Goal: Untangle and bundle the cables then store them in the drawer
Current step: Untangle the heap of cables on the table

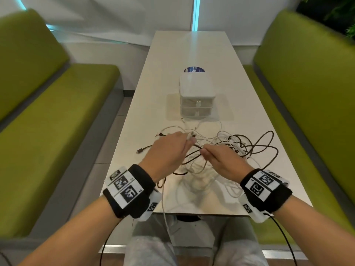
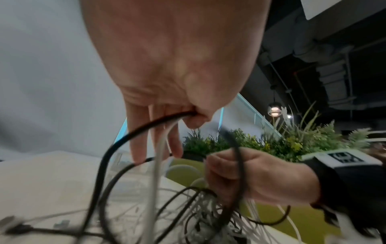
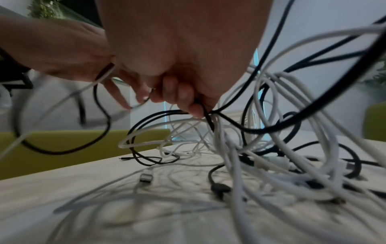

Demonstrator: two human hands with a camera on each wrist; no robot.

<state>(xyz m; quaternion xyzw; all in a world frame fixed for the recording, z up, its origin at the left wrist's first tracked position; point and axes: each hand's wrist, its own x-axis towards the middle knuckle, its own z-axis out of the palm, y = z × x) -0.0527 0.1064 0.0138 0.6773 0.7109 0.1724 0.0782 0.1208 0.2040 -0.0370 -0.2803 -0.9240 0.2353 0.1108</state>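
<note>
Untangling step, early: black and white cables (image 1: 221,150) lie knotted on the bench (image 1: 172,54), just in front of the drawer unit (image 1: 196,98), both its drawers closed. Left hand (image 1: 169,150) pinches a black and a white strand; right hand (image 1: 224,162) is clenched on a black strand close beside it. Next, I'd judge: draw one cable free without cinching knots, then coil.
</note>
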